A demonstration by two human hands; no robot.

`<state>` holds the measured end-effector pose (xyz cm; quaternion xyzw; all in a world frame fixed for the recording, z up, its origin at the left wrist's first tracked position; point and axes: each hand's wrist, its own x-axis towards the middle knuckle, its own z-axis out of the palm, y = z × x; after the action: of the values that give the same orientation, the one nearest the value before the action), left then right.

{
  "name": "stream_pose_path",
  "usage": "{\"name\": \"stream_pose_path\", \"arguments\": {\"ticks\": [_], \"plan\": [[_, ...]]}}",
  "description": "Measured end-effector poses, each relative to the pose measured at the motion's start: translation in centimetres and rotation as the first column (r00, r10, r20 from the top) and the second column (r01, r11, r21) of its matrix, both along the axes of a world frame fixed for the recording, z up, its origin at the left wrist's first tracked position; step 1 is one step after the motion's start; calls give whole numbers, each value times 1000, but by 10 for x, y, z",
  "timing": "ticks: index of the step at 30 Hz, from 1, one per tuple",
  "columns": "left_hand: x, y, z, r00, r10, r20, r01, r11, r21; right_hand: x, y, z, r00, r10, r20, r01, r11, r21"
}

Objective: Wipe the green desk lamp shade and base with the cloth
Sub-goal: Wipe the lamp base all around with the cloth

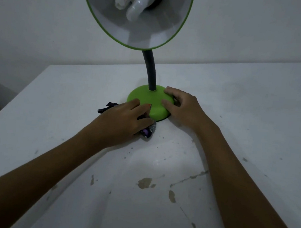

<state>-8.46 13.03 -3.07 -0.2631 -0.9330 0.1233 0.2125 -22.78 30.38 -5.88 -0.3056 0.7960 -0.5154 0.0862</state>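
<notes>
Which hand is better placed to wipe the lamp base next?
Probably the left hand: it already lies on the cloth at the near-left edge of the green base. The right hand holds no cloth and steadies the base's right side.
</notes>
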Motion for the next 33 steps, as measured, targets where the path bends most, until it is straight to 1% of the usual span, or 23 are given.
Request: {"name": "stream_pose_path", "arguments": {"ticks": [6,11,13,16,19,24,29,33], "plan": [[2,-4,2,1000,5,-25,-6,999,-37,-1,-1,0,1000,10,-1,-10,1000,11],[10,-20,6,1000,8,-4,-8,999,-32,0,0,2,1000,9,-1,-9,1000,18],[10,-16,6,1000,3,-24,-4,999,-33,2,-1,2,1000,2,9,-2,1000,10],[3,3,4,998,-8,-65,8,1000,-4,3,-2,2,1000,-19,-1,19,1000,7],[-7,14,-1,998,28,-60,-27,1000,16,3,-1,3,1000,-20,-13,20,1000,9],[2,-15,-3,1000,20,11,-21,998,60,1,0,4,1000,-2,-14,2,1000,27],[13,-50,-9,989,130,73,-140,978,155,0,0,4,1000,-1,-15,1,999,33],[16,-56,-11,985,165,56,-173,961,215,0,-1,4,1000,-7,-13,7,999,35]]}}
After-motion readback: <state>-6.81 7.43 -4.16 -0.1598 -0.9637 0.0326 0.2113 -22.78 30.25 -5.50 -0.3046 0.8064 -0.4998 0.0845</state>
